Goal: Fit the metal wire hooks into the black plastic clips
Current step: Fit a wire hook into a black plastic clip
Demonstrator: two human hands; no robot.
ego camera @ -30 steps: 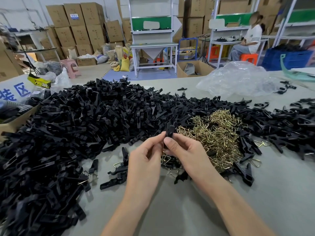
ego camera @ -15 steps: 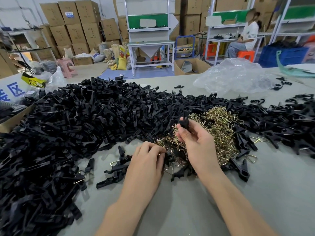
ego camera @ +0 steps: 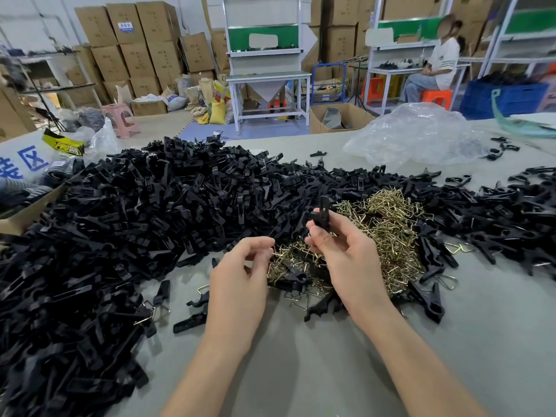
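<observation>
The right hand grips one black clip between thumb and fingers, raised above the tabletop over the near-left fringe of the hooks, a brass-coloured tangle lying mid-table, a little toward the right edge. The clip's long axis stands close to upright. Its free end points up and toward the far edge, and its lower end is hidden inside the fingers, so which end takes the wire cannot be read. The left hand hangs lower and to the left of the clip, just beside it, fingers curled, with thumb and forefinger drawn together at a wire end on the fringe. Whether a hook is truly pinched there I cannot tell. It is the nearer hand to the loose hooks, which lie directly to its right. The next move likely turns on this offset: a hook has to travel up and rightward from the left fingertips to meet the clip, turned to suit its upright axis. The heap of spare clips banks from the left edge across the far side, behind both hands
</observation>
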